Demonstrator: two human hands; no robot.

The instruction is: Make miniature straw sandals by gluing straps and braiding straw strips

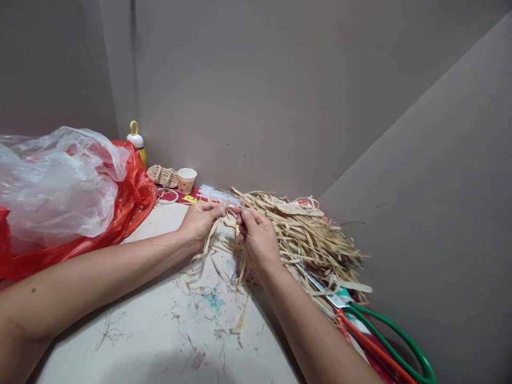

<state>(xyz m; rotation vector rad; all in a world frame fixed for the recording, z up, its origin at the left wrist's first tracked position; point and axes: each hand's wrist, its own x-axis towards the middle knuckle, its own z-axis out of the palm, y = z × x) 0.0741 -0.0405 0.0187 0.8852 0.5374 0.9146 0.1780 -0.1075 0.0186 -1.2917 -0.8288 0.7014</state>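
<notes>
Both of my hands meet above the middle of a pale, stained board (152, 325), pinching thin straw strips. My left hand (201, 221) is closed with thumb and fingers on a straw strip (208, 241), whose loose end curls down toward the board. Close beside it, my right hand (258, 234) pinches strands of the same straw between thumb and forefinger. Small ends stick out between the fingertips; how they join there is too fine to make out. Behind and right of my right hand lies a large heap of dry straw (316, 229).
Scissors (384, 336) with green and orange handles lie by the heap. Left are a clear plastic bag (60, 186) and a red bag (138, 197). At the back stand a bottle (136, 141), a woven straw piece (162, 176) and a paper cup (186, 181). Grey walls (240, 96) enclose the corner.
</notes>
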